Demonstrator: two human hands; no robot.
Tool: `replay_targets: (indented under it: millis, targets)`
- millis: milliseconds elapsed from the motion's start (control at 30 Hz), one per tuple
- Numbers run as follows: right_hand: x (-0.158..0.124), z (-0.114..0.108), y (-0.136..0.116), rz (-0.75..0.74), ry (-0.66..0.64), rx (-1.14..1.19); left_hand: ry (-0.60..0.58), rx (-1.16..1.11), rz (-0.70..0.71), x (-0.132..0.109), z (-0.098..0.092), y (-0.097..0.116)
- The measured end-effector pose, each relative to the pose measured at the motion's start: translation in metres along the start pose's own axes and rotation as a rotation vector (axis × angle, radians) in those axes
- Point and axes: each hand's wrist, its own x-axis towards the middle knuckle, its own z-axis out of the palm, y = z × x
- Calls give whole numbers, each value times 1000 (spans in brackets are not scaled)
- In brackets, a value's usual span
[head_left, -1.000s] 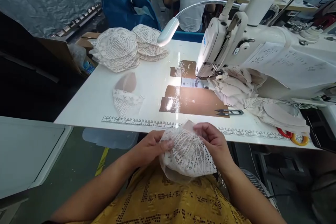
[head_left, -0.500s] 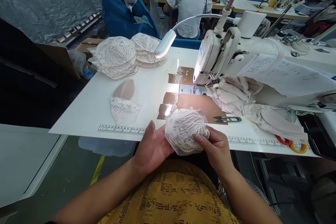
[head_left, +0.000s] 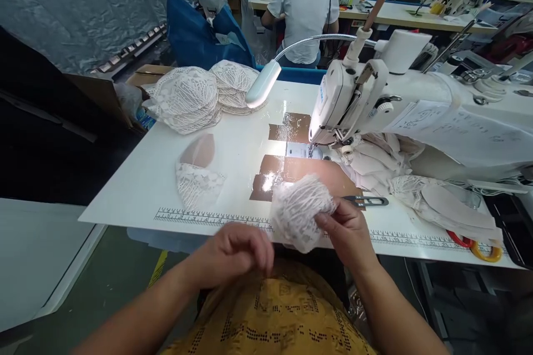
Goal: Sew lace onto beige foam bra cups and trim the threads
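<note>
My right hand (head_left: 347, 230) pinches the right edge of a white lace bra cup (head_left: 300, 212), which it holds up over the table's front edge. The cup looks slightly blurred. Apart from it, to the left, my left hand (head_left: 239, 252) has its fingers curled together and pointing down. Whatever those fingers hold, if anything, is hidden or too small to make out. Behind the right hand lie grey thread snips (head_left: 368, 201). On the table to the left rests a lace piece (head_left: 199, 180) with a beige upper part.
A white sewing machine (head_left: 333, 102) stands behind the cup, a lamp (head_left: 264, 84) beside it. Stacked lace cups (head_left: 185, 100) lie at the back left. More pieces (head_left: 449, 205) and scissors with orange and red handles (head_left: 487, 252) are at right. A person (head_left: 308, 11) sits further back.
My left hand has let go of the cup and drawn back to the left, its fingers now curled. My right hand keeps hold of the cup, which has tilted and shifted slightly right.
</note>
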Motion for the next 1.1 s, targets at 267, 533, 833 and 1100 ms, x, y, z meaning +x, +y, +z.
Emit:
replay_targets:
  millis: [267,533,833,1100]
  targets:
    - [6,11,-15,-76,-375,-332,108,488,-106,29,-4,28]
    - [16,16,-16,-153,-132,-382,49,574,-61,36,-4,24]
    - [19,15,-20,-161,-53,-461,144,669,-22,52,-6,37]
    - [21,9,-20,-157,-61,-515,113,444,-86,64,-6,33]
